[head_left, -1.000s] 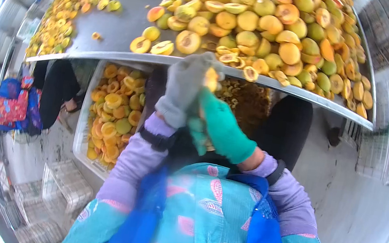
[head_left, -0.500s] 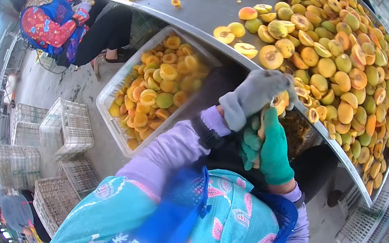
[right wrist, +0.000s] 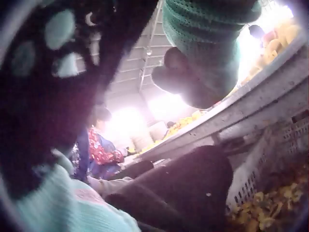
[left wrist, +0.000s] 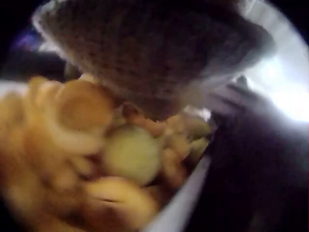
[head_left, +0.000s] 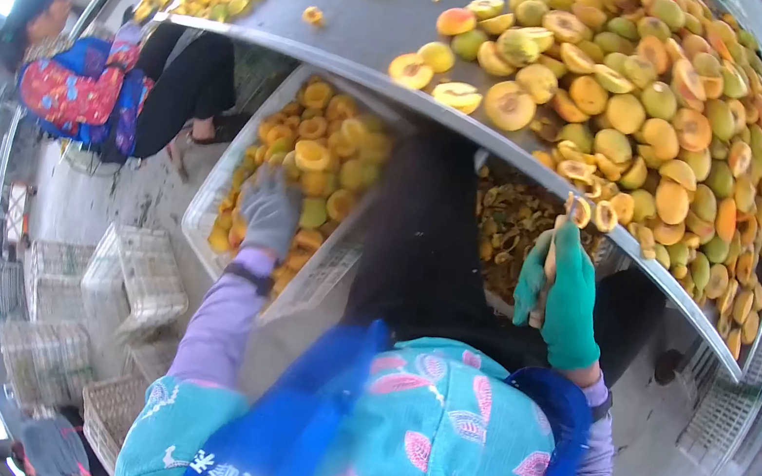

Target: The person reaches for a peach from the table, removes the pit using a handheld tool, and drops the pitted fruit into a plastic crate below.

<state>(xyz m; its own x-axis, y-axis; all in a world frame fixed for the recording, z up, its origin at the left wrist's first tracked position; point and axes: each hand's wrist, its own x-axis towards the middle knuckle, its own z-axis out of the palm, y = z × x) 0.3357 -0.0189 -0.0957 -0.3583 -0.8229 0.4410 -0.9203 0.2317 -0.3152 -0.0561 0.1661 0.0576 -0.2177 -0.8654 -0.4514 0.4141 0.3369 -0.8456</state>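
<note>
My left hand (head_left: 269,213), in a grey glove, reaches down over the pitted yellow peach halves (head_left: 313,215) in a white crate (head_left: 206,195). Its fingers point away from me and look loosely extended, blurred. In the left wrist view the glove (left wrist: 154,53) looms dark above the fruit. My right hand (head_left: 570,291), gloved in green, grips a slim pale handle (head_left: 550,263) held upright below the table edge. An orange ring-shaped piece (head_left: 579,211) shows at the top of that hand. The right wrist view shows the green glove (right wrist: 205,53) but hides the tool.
A metal table (head_left: 353,32) carries a large heap of peach halves (head_left: 653,131) at right. Beneath it, between my knees, lies a bin of dark scraps (head_left: 510,233). Plastic crates (head_left: 134,275) stand on the floor at left. Another person (head_left: 77,94) sits at the table's far left.
My left hand has left the right hand and the peach half and swung left and down to the crate. The right hand stays near the table edge with its tool. The head view has turned.
</note>
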